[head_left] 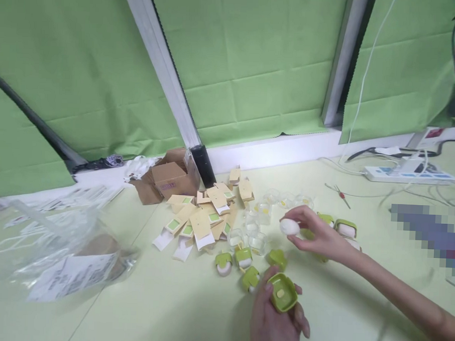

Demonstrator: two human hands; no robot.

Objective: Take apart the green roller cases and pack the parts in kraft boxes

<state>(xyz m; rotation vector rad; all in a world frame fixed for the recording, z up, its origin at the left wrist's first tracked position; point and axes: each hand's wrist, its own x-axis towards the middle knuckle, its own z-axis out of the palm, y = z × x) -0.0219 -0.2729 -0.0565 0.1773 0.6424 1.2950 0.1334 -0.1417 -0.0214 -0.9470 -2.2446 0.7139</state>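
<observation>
My left hand (pixel 275 323) is wrapped round a small green square case (pixel 284 299), its hollow inside turned up with a pale yellowish spot at the bottom. Between the thumb and fingers of my right hand (pixel 310 232) is a white egg-shaped piece (pixel 289 227), held above and apart from the case. Just past my left hand lie a loose green piece (pixel 277 259) and several green cases with white insides, such as one green-and-white case (pixel 223 264). More green-and-white cases (pixel 346 228) sit behind my right hand, partly hidden by it.
Clear plastic cups (pixel 256 242) stand beyond the cases. Left of them is a heap of beige cardboard packs (pixel 200 224), with a brown carton (pixel 170 180) behind. A clear plastic bag (pixel 65 254) lies far left. At the right are a power strip (pixel 408 174) and cables.
</observation>
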